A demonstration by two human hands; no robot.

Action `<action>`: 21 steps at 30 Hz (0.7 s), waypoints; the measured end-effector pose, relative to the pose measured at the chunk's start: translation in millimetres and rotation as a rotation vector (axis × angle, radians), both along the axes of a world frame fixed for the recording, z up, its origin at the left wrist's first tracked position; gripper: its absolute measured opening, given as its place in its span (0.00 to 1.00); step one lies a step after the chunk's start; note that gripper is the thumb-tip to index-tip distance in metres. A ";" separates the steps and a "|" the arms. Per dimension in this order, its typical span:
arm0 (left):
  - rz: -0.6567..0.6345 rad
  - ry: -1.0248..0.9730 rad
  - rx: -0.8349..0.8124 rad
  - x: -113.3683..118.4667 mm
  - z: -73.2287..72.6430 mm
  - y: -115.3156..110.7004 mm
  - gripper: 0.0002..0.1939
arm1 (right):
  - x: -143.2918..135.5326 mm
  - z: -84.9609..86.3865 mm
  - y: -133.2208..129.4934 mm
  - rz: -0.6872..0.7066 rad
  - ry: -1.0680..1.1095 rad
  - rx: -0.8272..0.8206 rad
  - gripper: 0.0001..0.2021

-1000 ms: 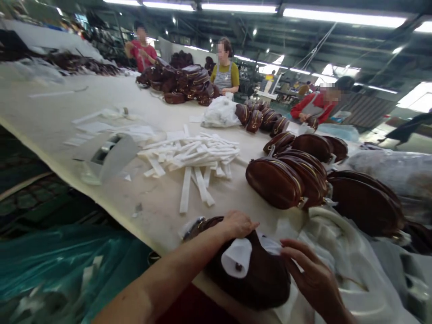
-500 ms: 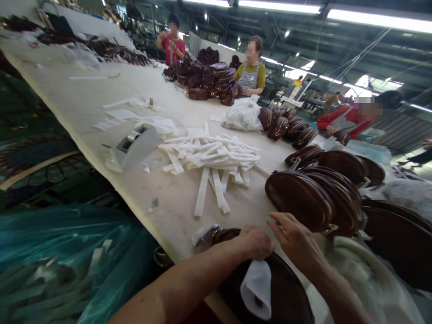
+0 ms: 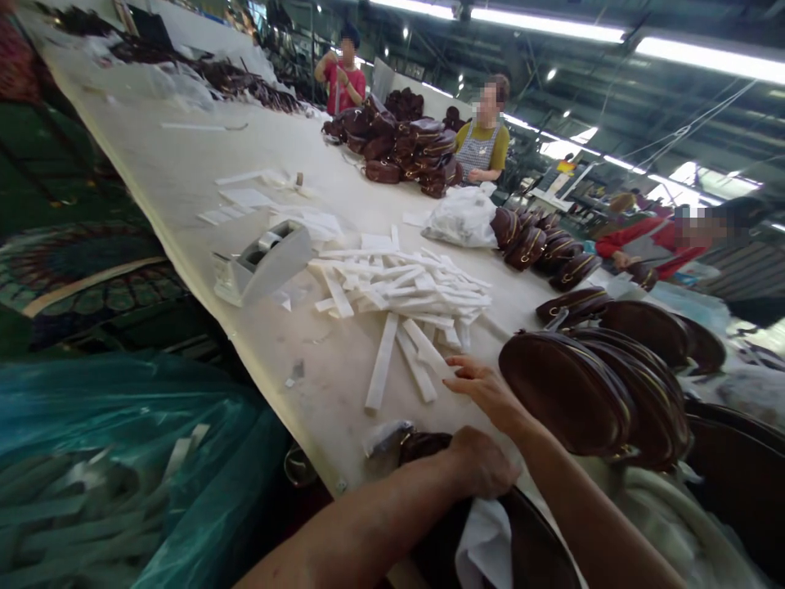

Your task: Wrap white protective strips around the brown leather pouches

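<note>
My left hand (image 3: 484, 462) is closed over the top of a dark brown leather bag (image 3: 536, 532) at the bottom of the view; its fingertips are hidden. A curled white sheet (image 3: 484, 540) hangs below that hand, against the bag. Reaching forward, my right hand (image 3: 487, 393) pinches the near end of a white strip (image 3: 428, 348) between thumb and fingers. The strip sticks out from a heaped pile of white strips (image 3: 410, 282) on the table. A plastic-wrapped piece (image 3: 386, 438) lies at the left end of the bag.
Brown zipped bags (image 3: 564, 393) stand in a row on the right. A tape dispenser (image 3: 263, 262) sits left of the pile, near the table edge (image 3: 245, 352). At lower left, a teal plastic bag (image 3: 214, 458) holds strips. Several people work around the long table.
My right hand has moved forward from beside my left hand to the strip pile, and one strip now slants out to it. My left hand stays on the bag. The view has shifted slightly.
</note>
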State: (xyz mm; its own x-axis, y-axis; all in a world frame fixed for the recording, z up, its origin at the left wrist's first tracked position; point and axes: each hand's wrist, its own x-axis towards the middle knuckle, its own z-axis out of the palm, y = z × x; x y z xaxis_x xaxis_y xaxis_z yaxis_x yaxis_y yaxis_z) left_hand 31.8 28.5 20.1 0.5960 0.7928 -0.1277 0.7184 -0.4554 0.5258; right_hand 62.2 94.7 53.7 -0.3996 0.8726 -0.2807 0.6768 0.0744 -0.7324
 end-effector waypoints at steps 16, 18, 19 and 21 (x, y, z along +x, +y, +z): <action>-0.084 0.041 0.166 -4.1 26.3 -15.6 0.21 | 168.7 -30.8 -84.3 -0.498 0.421 -0.218 0.25; -0.088 0.036 0.244 -6.1 30.1 -16.7 0.22 | 167.8 -32.4 -88.2 -0.436 0.417 -0.263 0.23; -0.088 0.037 0.284 -7.1 31.5 -16.9 0.22 | 167.4 -31.9 -89.7 -0.396 0.425 -0.311 0.22; -0.085 0.056 0.329 -8.3 33.0 -16.8 0.22 | 166.5 -29.3 -92.2 -0.327 0.455 -0.403 0.21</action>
State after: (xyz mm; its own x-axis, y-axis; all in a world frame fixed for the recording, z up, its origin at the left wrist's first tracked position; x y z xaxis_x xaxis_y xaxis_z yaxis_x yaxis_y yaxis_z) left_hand 23.6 11.7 53.0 0.6613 0.7444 0.0925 0.6939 -0.6539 0.3015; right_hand 228.7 2.5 24.3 -0.2883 0.8309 -0.4758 0.2371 -0.4195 -0.8763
